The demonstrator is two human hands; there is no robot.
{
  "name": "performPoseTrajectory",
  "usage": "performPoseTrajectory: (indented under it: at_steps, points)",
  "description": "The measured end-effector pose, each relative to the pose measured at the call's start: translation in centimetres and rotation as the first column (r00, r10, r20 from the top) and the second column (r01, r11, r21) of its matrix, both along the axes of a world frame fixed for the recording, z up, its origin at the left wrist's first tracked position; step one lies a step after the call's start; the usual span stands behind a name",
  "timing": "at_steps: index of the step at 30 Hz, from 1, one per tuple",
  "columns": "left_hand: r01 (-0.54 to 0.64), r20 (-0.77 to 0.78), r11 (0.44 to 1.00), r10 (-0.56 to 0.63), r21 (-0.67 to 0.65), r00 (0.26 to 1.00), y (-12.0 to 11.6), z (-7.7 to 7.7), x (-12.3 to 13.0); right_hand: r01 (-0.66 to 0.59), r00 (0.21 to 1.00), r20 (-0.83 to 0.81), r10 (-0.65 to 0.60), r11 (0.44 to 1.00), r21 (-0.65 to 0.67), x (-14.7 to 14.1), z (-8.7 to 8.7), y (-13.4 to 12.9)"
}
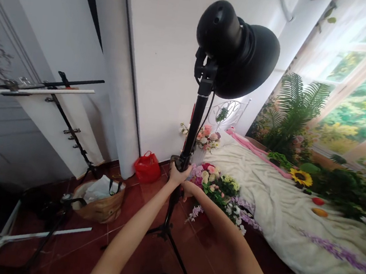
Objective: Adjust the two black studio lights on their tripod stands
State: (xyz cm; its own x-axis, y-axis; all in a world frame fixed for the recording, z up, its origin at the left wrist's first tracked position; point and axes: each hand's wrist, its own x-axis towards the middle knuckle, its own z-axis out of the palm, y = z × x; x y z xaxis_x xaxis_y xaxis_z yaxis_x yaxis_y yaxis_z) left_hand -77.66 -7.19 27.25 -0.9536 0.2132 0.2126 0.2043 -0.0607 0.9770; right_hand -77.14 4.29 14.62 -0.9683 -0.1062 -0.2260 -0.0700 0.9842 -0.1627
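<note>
A black studio lamp (238,50) with a wide dish reflector tops a black light stand (194,132) and faces right. My left hand (179,174) is wrapped round the stand's pole, just below a dark box-like part (176,159). Slightly lower and to the right, my right hand (188,189) closes on the same pole; its fingertips are partly hidden. From the lamp head a thin black cable (208,113) runs down along the pole. The stand's tripod legs (164,230) spread over the red tiled floor.
On the right, a bed with a cream cover (270,211) carries flowers and greenery. Bouquets (213,179) crowd its near corner, close to the stand. A red bag (147,167) and a woven basket (102,202) sit left, beside white poles (52,231) and a backdrop stand (71,118).
</note>
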Motion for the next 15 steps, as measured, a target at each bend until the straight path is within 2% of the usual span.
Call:
performPoseTrajectory:
  at_steps: [3, 6, 10, 13, 15]
  points:
    - [0.016, 0.009, 1.000, -0.017, 0.023, 1.000, 0.3, 0.2, 0.0, -0.009, 0.990, -0.140, 0.010, 1.000, 0.009, 2.8, -1.2, -0.5]
    - [0.040, -0.015, 0.998, -0.040, 0.040, 0.999, 0.5, 0.3, -0.2, 0.059, 0.941, -0.336, -0.050, 0.998, 0.016, 5.3, -2.5, -1.4]
    - [0.059, -0.041, 0.998, -0.058, 0.032, 0.997, 0.7, 0.2, -0.4, 0.148, 0.931, -0.338, -0.136, 0.989, 0.011, 5.5, -2.5, -1.5]
    - [0.062, -0.064, 0.998, -0.061, 0.019, 0.996, 0.6, 0.2, -0.3, 0.118, 0.947, -0.304, -0.105, 0.993, 0.027, 4.3, -1.9, -0.9]
    - [0.055, -0.073, 0.998, -0.054, 0.006, 0.996, 0.6, 0.4, -0.1, 0.079, 0.957, -0.283, -0.062, 0.996, 0.047, 3.9, -2.2, -0.9]
